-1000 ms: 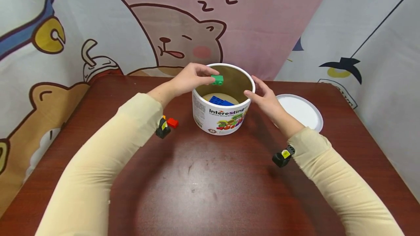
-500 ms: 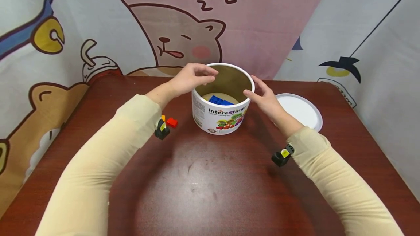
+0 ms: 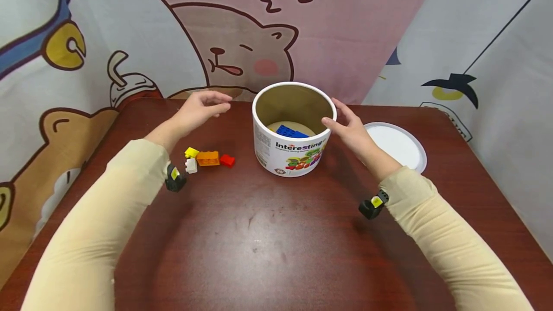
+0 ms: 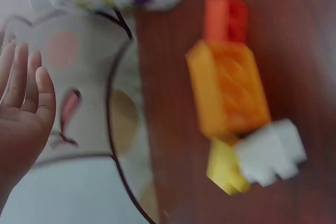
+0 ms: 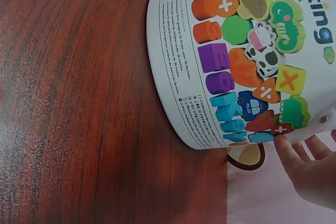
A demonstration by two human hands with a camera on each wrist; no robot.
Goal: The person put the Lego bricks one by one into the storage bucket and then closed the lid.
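Observation:
My left hand (image 3: 200, 112) hovers left of the white bucket (image 3: 276, 155), fingers extended and nothing in them; the left wrist view shows its palm bare. Below it on the table lie an orange brick (image 3: 208, 158), a red brick (image 3: 227, 160), a yellow brick (image 3: 191, 152) and a white brick (image 3: 191, 165), grouped close together. My right hand (image 3: 347, 128) rests against the bucket's right side, thumb at the rim and fingers spread along the outer wall. Blue bricks (image 3: 288, 131) show inside the bucket. The green brick is hidden from view.
A round white lid (image 3: 397, 148) lies on the brown table (image 3: 259, 234), right of the bucket and partly behind my right hand. A cartoon-printed cloth (image 3: 341, 28) hangs behind the table's far edge.
My left hand has let go of the green brick over the bucket, then moved left toward the loose bricks, uncovering them. My right hand has stayed at the bucket.

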